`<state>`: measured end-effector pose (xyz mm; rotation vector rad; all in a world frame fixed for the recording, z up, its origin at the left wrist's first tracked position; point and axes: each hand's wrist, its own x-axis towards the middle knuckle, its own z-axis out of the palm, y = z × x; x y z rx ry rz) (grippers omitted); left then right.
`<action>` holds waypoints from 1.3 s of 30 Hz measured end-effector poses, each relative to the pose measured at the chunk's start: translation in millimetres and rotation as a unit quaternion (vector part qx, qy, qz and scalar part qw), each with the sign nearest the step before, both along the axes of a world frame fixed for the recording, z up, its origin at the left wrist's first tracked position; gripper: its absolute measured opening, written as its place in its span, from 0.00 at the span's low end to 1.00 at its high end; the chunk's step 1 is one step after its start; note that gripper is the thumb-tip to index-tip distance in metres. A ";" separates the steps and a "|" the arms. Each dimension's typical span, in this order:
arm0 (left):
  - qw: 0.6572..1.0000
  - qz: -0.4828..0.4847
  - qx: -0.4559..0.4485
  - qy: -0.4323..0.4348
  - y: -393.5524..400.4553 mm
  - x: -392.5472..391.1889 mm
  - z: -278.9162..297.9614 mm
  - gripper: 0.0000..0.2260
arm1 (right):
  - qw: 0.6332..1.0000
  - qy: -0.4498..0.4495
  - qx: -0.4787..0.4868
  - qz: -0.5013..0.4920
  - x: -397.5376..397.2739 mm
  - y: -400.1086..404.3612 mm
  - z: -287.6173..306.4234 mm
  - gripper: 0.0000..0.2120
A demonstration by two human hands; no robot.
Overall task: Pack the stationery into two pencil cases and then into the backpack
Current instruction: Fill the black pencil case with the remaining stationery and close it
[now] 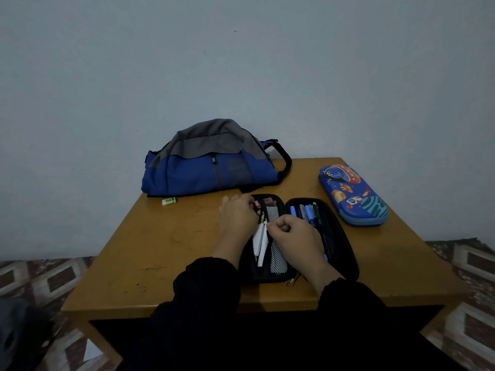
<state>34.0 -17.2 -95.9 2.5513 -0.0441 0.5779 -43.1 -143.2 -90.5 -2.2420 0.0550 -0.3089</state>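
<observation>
Both hands are working inside the open black hard-shell pencil case [297, 236] at the near middle of the brown wooden table [150, 253]. The left hand [237, 216] is curling over the far end of the case's left half, apparently pinching something small there, though I cannot tell what. The right hand [293, 234] is pinching at the black mesh pocket [277, 253], beside the white pens [260, 241]. Blue and dark pens [308, 211] are already sitting in the right half. The blue space-print pencil case [353, 195] is lying zipped to the right. A small green-and-white eraser [169, 201] is waiting loose beside the blue-and-grey backpack [211, 159]. So packing looks well along, while closing the case and loading the backpack remain.
</observation>
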 end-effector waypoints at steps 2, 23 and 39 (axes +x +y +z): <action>0.995 -0.002 -0.098 -0.009 0.4 -0.9 1.9 0.09 | 1.000 0.000 -0.001 0.003 -0.3 -0.1 0.3 0.13; 0.987 0.120 0.101 0.042 132.6 17.9 -19.9 0.13 | 1.000 -0.002 -0.024 0.006 2.0 0.3 -0.5 0.10; 0.994 -0.091 -0.050 0.041 12.6 -12.0 25.1 0.11 | 1.000 0.004 0.000 -0.006 2.7 -0.8 -1.4 0.12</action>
